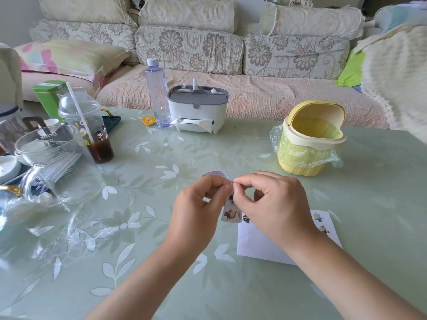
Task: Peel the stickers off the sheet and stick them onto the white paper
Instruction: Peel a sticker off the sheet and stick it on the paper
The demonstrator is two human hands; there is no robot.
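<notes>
A small sticker sheet with cartoon figures hangs bent between my hands above the table. My left hand grips its upper part, which curls over my fingers. My right hand pinches at the sheet's top edge with thumb and forefinger, right beside my left fingertips. The white paper lies flat on the table below my right hand, partly hidden by my wrist. Small cartoon stickers sit along its far edge.
A yellow desktop bin with a plastic liner stands at the right. A white tissue box and a clear bottle stand at the back. Glass cups, bowls and a plastic drink cup crowd the left side. A sofa lies beyond the table.
</notes>
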